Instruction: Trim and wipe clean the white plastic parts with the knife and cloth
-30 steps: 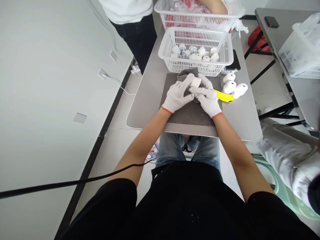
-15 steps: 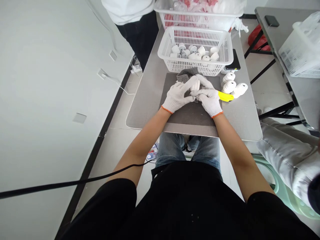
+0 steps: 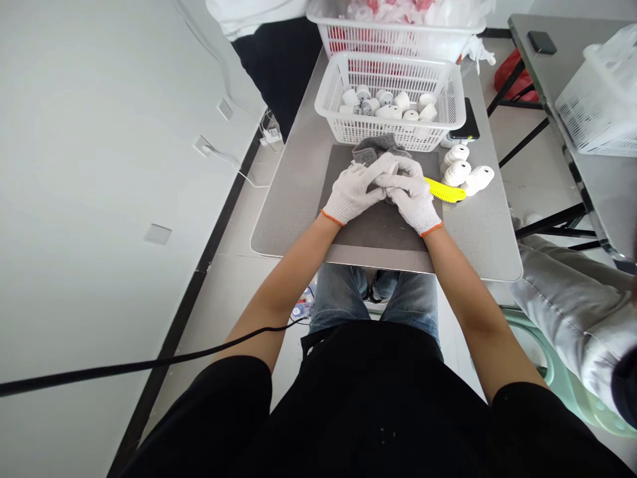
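Observation:
My left hand [image 3: 352, 188], in a white knit glove with an orange cuff, is closed around a small white plastic plug [image 3: 393, 168]. From the other side my right hand [image 3: 412, 192], gloved alike, has its fingers over the same plug, hiding most of it. Behind and partly under the fingers lies a grey cloth [image 3: 371, 149]. Both hands are above a dark grey mat [image 3: 383, 229]. Just right of my right hand rests a yellow ridged tool handle [image 3: 446, 192], and beyond it stand several white plugs [image 3: 456, 172].
A white basket [image 3: 388, 126] of similar white plugs stands behind the mat, with another basket [image 3: 403, 40] of plastic bags farther back. A black phone [image 3: 466, 121] lies right of it. One person stands at the far left; another sits at right near a second table [image 3: 542, 86].
My right hand's fingers have shifted up and over the plug, covering more of it. More of the yellow handle now shows. My left hand has stayed nearly still.

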Motion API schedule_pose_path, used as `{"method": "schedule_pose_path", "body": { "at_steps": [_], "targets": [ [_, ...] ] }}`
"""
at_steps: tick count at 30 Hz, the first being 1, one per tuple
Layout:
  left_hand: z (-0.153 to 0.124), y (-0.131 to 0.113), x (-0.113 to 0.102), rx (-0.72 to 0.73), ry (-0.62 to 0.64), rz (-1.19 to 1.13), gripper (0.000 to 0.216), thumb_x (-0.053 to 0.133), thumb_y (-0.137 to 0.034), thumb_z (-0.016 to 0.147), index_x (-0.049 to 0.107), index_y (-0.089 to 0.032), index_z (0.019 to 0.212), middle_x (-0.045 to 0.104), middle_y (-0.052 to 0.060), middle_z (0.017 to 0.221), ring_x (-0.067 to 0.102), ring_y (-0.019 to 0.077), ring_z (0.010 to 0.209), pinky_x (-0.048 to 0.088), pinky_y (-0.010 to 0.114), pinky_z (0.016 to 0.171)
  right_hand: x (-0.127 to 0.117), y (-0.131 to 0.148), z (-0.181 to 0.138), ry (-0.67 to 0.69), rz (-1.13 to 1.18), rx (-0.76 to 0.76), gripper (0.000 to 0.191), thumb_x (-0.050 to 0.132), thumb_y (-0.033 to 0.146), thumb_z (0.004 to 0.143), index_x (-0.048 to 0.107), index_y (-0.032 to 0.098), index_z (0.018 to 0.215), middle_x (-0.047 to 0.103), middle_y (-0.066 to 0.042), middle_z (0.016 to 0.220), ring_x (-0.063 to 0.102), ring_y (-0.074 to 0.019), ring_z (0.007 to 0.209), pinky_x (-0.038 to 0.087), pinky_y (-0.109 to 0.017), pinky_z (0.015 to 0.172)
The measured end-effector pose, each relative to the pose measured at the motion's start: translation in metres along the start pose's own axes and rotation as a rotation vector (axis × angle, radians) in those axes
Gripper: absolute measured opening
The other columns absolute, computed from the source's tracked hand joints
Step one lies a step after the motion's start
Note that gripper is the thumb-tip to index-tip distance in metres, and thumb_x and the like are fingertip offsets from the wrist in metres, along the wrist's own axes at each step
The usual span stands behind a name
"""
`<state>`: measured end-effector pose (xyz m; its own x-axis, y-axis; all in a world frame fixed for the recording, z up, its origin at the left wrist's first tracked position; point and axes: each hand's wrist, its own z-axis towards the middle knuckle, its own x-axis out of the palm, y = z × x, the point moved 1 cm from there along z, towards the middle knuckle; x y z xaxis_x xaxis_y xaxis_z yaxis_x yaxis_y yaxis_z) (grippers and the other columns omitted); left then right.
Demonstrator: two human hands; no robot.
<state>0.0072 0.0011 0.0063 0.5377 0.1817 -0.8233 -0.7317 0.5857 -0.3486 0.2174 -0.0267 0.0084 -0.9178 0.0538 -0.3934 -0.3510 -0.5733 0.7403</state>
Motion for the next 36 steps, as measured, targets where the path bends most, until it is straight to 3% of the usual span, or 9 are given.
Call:
{"method": "schedule_pose_path", "body": {
  "at_steps": [9, 13, 18, 21, 25, 29, 36],
  "targets": [
    [0.000, 0.000, 0.000, -0.002, -0.019, -0.037, 0.078, 0.068, -0.067, 0.107, 0.059, -0.027, 0.173, 0.082, 0.014, 0.151, 0.079, 0.0318, 0.136, 0.062, 0.050, 0.120, 0.000, 0.001, -0.002, 0.021, -0.052, -0.015, 0.030, 0.073, 0.048, 0.107, 0.091, 0.034, 0.127, 0.071, -0.009, 0.150, 0.068, -0.0337, 0.146, 0.055, -0.060, 0.136],
    [0.001, 0.002, 0.000, 0.005, -0.053, -0.067, 0.075, 0.067, -0.072, 0.107, 0.063, -0.031, 0.170, 0.081, 0.011, 0.154, 0.079, 0.0305, 0.138, 0.062, 0.048, 0.122, 0.002, -0.003, -0.002, 0.014, -0.075, -0.013, 0.034, 0.071, 0.050, 0.108, 0.088, 0.033, 0.133, 0.071, -0.010, 0.145, 0.069, -0.0335, 0.143, 0.056, -0.059, 0.135],
    [0.000, 0.000, -0.001, -0.003, -0.052, -0.062, 0.078, 0.058, -0.078, 0.109, 0.063, -0.029, 0.169, 0.082, 0.012, 0.151, 0.079, 0.0313, 0.138, 0.062, 0.048, 0.122, 0.002, -0.013, -0.004, -0.017, -0.107, 0.025, 0.042, 0.074, 0.054, 0.106, 0.083, 0.030, 0.140, 0.070, -0.011, 0.139, 0.072, -0.0322, 0.138, 0.059, -0.052, 0.131],
    [-0.001, -0.002, -0.001, -0.002, -0.060, -0.045, 0.076, 0.053, -0.074, 0.113, 0.063, -0.023, 0.169, 0.085, 0.015, 0.144, 0.079, 0.0308, 0.136, 0.061, 0.048, 0.122, 0.000, -0.017, -0.004, -0.050, -0.139, 0.076, 0.052, 0.076, 0.058, 0.105, 0.078, 0.029, 0.149, 0.073, -0.012, 0.135, 0.075, -0.0330, 0.132, 0.060, -0.056, 0.130],
    [-0.002, -0.002, -0.003, 0.055, -0.057, -0.014, 0.058, 0.042, -0.062, 0.119, 0.073, -0.028, 0.154, 0.080, 0.011, 0.155, 0.079, 0.0286, 0.137, 0.062, 0.048, 0.119, 0.000, -0.021, -0.003, -0.078, -0.146, 0.086, 0.059, 0.073, 0.067, 0.108, 0.074, 0.029, 0.153, 0.076, -0.013, 0.145, 0.073, -0.0363, 0.142, 0.053, -0.066, 0.135],
    [-0.003, 0.002, -0.003, 0.109, -0.016, 0.018, 0.052, 0.038, -0.051, 0.120, 0.075, -0.026, 0.146, 0.075, 0.014, 0.163, 0.076, 0.0297, 0.143, 0.061, 0.050, 0.121, 0.004, -0.022, -0.003, -0.066, -0.106, 0.090, 0.063, 0.073, 0.072, 0.107, 0.072, 0.029, 0.153, 0.074, -0.012, 0.158, 0.070, -0.0345, 0.152, 0.050, -0.060, 0.138],
    [-0.004, 0.010, 0.002, 0.116, -0.082, -0.015, 0.063, 0.024, -0.059, 0.121, 0.072, -0.026, 0.144, 0.074, 0.014, 0.163, 0.074, 0.0289, 0.147, 0.058, 0.050, 0.125, 0.004, -0.011, -0.003, -0.021, -0.148, 0.065, 0.078, 0.094, 0.056, 0.092, 0.067, 0.028, 0.160, 0.070, -0.012, 0.166, 0.062, -0.0393, 0.161, 0.046, -0.065, 0.141]
  ]
}}
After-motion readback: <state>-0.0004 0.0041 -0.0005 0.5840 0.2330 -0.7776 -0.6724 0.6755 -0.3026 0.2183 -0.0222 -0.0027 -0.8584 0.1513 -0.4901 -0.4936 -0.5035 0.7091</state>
